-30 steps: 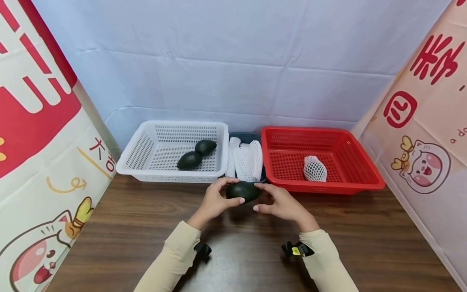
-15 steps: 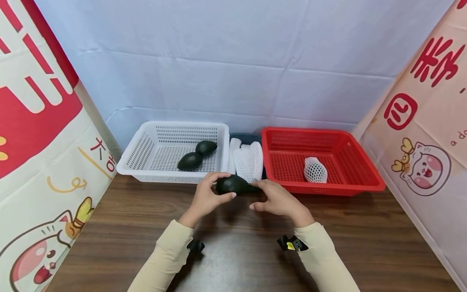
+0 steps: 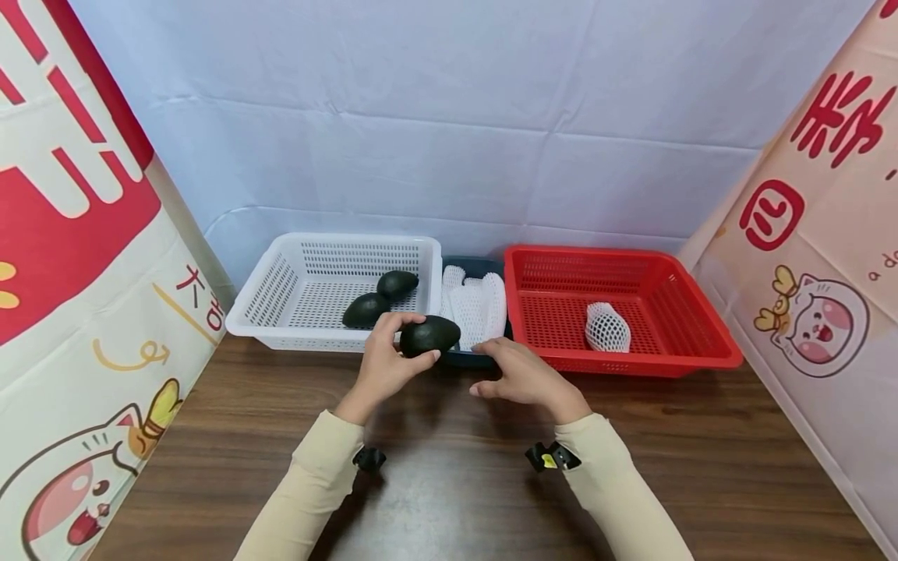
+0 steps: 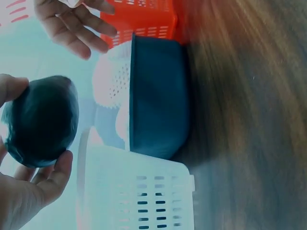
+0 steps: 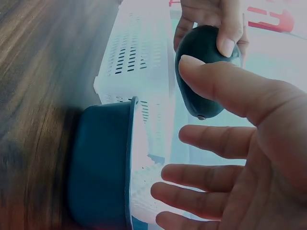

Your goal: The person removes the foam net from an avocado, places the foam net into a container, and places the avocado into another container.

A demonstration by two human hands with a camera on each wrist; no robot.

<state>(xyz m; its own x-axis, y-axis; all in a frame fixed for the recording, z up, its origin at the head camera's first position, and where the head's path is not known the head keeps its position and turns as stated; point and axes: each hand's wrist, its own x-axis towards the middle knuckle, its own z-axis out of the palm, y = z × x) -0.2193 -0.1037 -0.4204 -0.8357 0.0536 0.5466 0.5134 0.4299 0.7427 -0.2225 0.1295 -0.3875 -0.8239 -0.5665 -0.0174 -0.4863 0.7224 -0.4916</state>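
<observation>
A dark green avocado point(image 3: 431, 335) is gripped between the thumb and fingers of my left hand point(image 3: 384, 360), above the table near the white basket's front right corner. In the left wrist view the avocado point(image 4: 44, 122) is clasped at one end. My right hand point(image 3: 526, 375) holds nothing; its fingers are spread and nearly straight in the right wrist view, apart from the avocado. It hovers at the front of a dark teal bin point(image 3: 463, 358) filled with white foam net sleeves point(image 3: 471, 310). Two more avocados point(image 3: 366, 310) lie in the white basket point(image 3: 330, 340).
To the right stands a red basket point(image 3: 624, 363) with one avocado in a white foam net point(image 3: 607, 327). The baskets and bin line up against a pale cloth backdrop point(image 3: 449, 117). A brown wooden table point(image 3: 449, 499) lies in front, with printed cloths at both sides.
My left hand has carried the avocado leftward and slightly back, away from my right hand. The right hand has drifted left and no longer reaches the avocado's end.
</observation>
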